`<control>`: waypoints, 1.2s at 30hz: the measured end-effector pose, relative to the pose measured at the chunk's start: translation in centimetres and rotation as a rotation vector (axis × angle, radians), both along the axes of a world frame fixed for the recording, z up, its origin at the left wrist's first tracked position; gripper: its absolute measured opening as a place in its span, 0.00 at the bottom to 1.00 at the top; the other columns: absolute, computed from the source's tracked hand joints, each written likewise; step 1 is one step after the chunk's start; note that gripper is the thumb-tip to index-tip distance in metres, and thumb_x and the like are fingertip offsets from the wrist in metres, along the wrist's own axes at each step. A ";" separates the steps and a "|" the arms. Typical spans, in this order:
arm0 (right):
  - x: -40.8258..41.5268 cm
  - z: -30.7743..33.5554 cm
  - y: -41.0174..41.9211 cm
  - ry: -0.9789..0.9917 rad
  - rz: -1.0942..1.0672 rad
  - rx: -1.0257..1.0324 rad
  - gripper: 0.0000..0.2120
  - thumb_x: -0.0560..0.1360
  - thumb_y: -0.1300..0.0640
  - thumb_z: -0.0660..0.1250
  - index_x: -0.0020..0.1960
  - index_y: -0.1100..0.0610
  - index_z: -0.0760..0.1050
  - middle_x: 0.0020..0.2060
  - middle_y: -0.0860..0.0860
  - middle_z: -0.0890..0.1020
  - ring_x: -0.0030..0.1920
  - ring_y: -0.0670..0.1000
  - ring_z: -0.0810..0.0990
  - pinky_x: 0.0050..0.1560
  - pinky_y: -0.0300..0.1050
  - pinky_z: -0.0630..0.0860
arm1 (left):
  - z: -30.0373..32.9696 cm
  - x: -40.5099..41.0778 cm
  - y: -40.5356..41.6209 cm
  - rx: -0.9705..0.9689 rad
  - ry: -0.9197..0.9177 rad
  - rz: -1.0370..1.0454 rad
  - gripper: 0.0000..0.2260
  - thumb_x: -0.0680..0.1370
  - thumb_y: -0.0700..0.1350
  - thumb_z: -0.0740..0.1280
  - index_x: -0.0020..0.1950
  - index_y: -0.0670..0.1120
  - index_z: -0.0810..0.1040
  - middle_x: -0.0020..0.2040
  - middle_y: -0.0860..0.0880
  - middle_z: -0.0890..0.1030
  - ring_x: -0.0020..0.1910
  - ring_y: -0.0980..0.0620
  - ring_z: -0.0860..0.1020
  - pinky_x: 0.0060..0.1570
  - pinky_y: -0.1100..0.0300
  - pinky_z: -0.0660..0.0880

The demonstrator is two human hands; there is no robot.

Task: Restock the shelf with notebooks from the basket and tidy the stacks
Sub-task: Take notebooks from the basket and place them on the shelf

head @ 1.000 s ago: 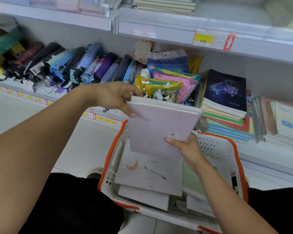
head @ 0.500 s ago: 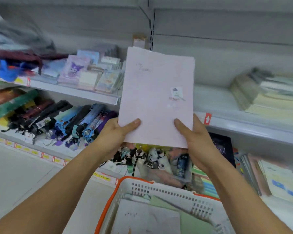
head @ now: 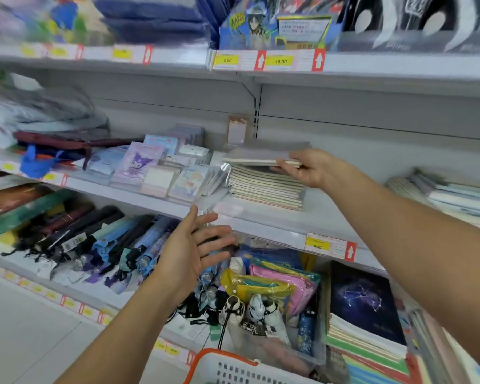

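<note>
A pale pink notebook [head: 257, 156] lies flat just above a stack of notebooks [head: 263, 187] on the middle shelf [head: 263, 225]. My right hand [head: 313, 169] grips the notebook's near right corner, thumb on top and fingers below. My left hand [head: 197, 248] hovers lower, in front of the shelf edge, fingers spread and holding nothing. Only the orange-rimmed white basket's [head: 233, 367] top edge shows at the bottom; its contents are out of view.
Packs of sticker cards [head: 161, 167] sit left of the stack. More notebook piles [head: 449, 195] lie at far right. The lower shelf holds folded umbrellas [head: 94, 245], colourful pouches [head: 277, 284] and a dark constellation notebook [head: 363, 300] on a stack.
The pink notebook went from upright in both hands up onto the middle shelf's stack. My left hand let go and dropped away open; my right hand still grips it. The view tilted upward.
</note>
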State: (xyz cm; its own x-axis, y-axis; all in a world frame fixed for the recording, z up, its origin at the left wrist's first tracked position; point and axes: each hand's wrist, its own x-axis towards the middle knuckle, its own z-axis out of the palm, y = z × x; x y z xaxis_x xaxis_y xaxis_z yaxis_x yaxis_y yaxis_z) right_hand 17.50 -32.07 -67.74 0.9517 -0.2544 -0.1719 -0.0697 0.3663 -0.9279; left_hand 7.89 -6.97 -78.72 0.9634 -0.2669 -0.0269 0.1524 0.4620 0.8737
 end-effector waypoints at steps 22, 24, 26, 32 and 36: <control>-9.2 -11.6 3.6 -0.636 -0.519 -1.183 0.12 0.80 0.47 0.62 0.51 0.54 0.78 0.42 0.48 0.82 0.40 0.53 0.82 0.43 0.51 0.78 | -4.6 0.8 1.0 0.951 -0.311 -0.077 0.13 0.80 0.52 0.64 0.47 0.43 0.79 0.44 0.42 0.84 0.41 0.45 0.83 0.39 0.54 0.78; -13.9 -20.8 6.2 -0.484 -0.010 -1.305 0.14 0.76 0.40 0.66 0.48 0.50 0.78 0.35 0.45 0.81 0.36 0.48 0.80 0.39 0.49 0.78 | -6.2 0.6 1.2 1.428 -0.548 -0.333 0.12 0.79 0.54 0.65 0.49 0.46 0.80 0.46 0.48 0.83 0.46 0.47 0.80 0.48 0.55 0.77; -17.6 -30.7 6.6 -0.048 0.566 -1.460 0.30 0.68 0.32 0.71 0.63 0.49 0.76 0.54 0.48 0.83 0.53 0.49 0.81 0.55 0.50 0.78 | -7.1 0.0 1.2 1.695 -0.608 -0.640 0.12 0.78 0.55 0.66 0.53 0.49 0.81 0.52 0.51 0.81 0.51 0.51 0.79 0.57 0.54 0.74; -24.1 -44.6 2.4 0.499 0.737 -1.446 0.68 0.53 0.29 0.78 0.81 0.52 0.49 0.80 0.50 0.54 0.78 0.53 0.56 0.76 0.54 0.60 | -7.5 -0.1 1.1 1.775 -0.534 -0.765 0.16 0.79 0.58 0.63 0.61 0.52 0.79 0.57 0.54 0.78 0.58 0.53 0.76 0.61 0.58 0.70; -22.7 -44.5 2.2 0.517 0.687 -1.504 0.63 0.50 0.30 0.80 0.77 0.54 0.59 0.72 0.53 0.66 0.71 0.56 0.67 0.70 0.51 0.68 | -7.7 0.0 0.6 1.772 -0.531 -0.773 0.16 0.79 0.59 0.62 0.62 0.54 0.78 0.60 0.55 0.77 0.60 0.52 0.74 0.64 0.57 0.68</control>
State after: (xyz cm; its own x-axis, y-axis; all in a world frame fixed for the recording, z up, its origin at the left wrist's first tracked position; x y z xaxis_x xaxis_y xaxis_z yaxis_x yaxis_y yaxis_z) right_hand -5.16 -29.84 -112.24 0.8738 -0.0700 -0.4812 -0.2057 -0.9499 -0.2353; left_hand 7.85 -6.39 -86.40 0.6786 -0.5542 -0.4820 -0.5203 -0.8259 0.2170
